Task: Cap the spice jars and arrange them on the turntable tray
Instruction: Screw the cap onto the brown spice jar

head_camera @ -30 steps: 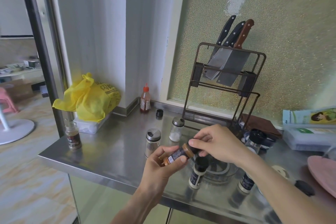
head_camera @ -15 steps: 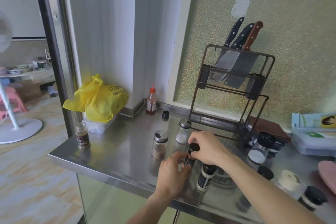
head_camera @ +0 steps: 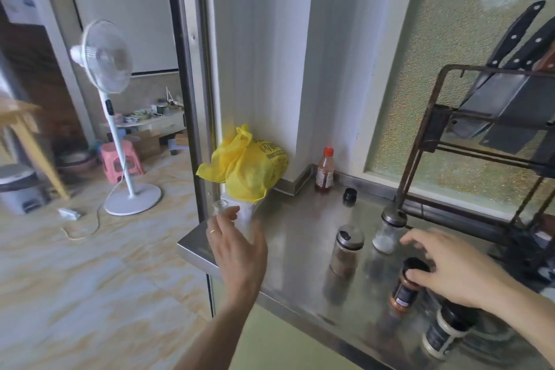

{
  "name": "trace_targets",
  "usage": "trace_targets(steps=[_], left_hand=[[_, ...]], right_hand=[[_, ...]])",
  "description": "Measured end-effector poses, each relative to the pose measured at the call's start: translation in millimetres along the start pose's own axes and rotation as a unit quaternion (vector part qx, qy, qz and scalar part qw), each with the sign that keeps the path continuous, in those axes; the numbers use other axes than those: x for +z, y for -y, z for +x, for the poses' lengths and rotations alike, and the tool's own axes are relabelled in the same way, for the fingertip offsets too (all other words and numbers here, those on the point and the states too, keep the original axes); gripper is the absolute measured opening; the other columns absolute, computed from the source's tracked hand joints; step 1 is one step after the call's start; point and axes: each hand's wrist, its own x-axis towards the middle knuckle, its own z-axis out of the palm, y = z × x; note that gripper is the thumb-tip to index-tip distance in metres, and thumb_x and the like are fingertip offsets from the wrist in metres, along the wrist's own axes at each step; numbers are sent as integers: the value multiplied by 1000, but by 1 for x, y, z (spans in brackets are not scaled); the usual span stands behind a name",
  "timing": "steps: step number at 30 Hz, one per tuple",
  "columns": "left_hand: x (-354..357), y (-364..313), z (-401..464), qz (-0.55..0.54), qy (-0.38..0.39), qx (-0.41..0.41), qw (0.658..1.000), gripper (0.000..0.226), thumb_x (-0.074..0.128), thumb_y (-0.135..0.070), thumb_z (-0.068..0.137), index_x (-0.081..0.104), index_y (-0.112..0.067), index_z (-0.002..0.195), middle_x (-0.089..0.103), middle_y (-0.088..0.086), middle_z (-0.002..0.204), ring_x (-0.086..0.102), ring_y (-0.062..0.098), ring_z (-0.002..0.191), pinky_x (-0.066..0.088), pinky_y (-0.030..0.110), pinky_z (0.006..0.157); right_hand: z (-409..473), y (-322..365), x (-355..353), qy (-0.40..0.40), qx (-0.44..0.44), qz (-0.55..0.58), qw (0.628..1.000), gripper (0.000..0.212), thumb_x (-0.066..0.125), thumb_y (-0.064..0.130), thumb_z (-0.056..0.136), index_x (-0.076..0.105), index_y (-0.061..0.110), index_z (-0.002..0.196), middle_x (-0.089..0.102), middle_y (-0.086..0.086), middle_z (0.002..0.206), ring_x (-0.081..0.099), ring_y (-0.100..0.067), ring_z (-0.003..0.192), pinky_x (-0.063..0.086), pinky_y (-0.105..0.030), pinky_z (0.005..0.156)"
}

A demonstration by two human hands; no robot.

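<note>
A small uncapped glass jar stands at the counter's left corner. My left hand hovers just short of it, fingers spread, holding nothing. A brown spice jar with a black cap stands on the steel counter. My right hand is over it, thumb against the cap and the other fingers stretched out. Two metal-lidded shakers stand behind: one with brown spice, one with white powder. Another black-capped jar stands at the lower right, beside a blurred round metal tray.
A loose black cap lies near a red-topped sauce bottle at the wall. A yellow bag sits on a white box behind the uncapped jar. A knife rack stands at the back right. The counter edge drops off on the left.
The brown jar now stands on the counter and my left hand has left it and swung left toward the uncapped corner jar. The view has turned left.
</note>
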Motion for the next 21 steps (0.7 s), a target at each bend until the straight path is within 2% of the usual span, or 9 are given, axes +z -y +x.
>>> trace_targets(steps=[2, 5, 7, 9, 11, 13, 18, 21], left_hand=[[3, 19, 22, 49, 5, -30, 998, 55, 81, -24, 80, 51, -8, 124, 56, 13, 119, 48, 36, 113, 42, 45, 98], [10, 41, 40, 96, 72, -94, 988, 73, 80, -37, 79, 45, -1, 131, 57, 21, 122, 49, 42, 119, 38, 46, 100], [13, 49, 44, 96, 112, -134, 980, 64, 77, -36, 83, 46, -1, 126, 61, 22, 120, 55, 44, 116, 41, 46, 92], [15, 51, 45, 102, 127, -143, 976, 42, 71, -29, 88, 50, -3, 113, 66, 20, 112, 60, 43, 109, 38, 41, 78], [18, 49, 41, 97, 125, -118, 980, 29, 69, -26, 90, 54, -7, 104, 70, 16, 102, 63, 41, 102, 35, 37, 71], [26, 40, 31, 74, 135, -62, 986, 27, 73, -31, 88, 57, -13, 102, 72, 8, 94, 66, 37, 94, 37, 35, 68], [68, 7, 10, -1, 203, 47, 978, 27, 75, -35, 86, 58, -23, 105, 70, -6, 95, 64, 22, 90, 37, 29, 69], [102, -1, 16, -9, 249, 75, 966, 28, 75, -34, 86, 56, -21, 102, 69, -3, 93, 65, 24, 91, 37, 29, 70]], right_hand=[[3, 11, -7, -19, -17, -11, 1000, 51, 68, 49, 90, 48, 41, 136, 54, 16, 137, 60, -8, 117, 54, -29, 94], [11, 34, -11, -57, -54, -12, 997, 45, 57, 52, 95, 47, 39, 137, 51, 15, 132, 60, -10, 115, 54, -33, 92], [17, 50, -12, -68, -81, -2, 994, 45, 52, 52, 98, 44, 38, 140, 50, 13, 133, 57, -11, 120, 53, -34, 95], [23, 65, -12, -75, -99, -3, 992, 47, 51, 50, 100, 42, 36, 143, 50, 11, 138, 56, -14, 124, 51, -33, 95], [30, 76, -11, -78, -107, -4, 991, 48, 49, 48, 101, 39, 35, 146, 50, 8, 140, 56, -17, 126, 51, -35, 93], [40, 84, -9, -73, -111, -6, 991, 50, 50, 47, 100, 38, 34, 147, 52, 5, 141, 56, -21, 127, 50, -38, 93], [83, 89, -2, -46, -95, -3, 994, 50, 49, 45, 101, 42, 29, 148, 52, 0, 143, 57, -27, 128, 49, -40, 95], [129, 71, 0, -15, -49, 15, 999, 49, 48, 45, 101, 46, 25, 146, 53, -4, 144, 56, -28, 130, 50, -43, 99]])
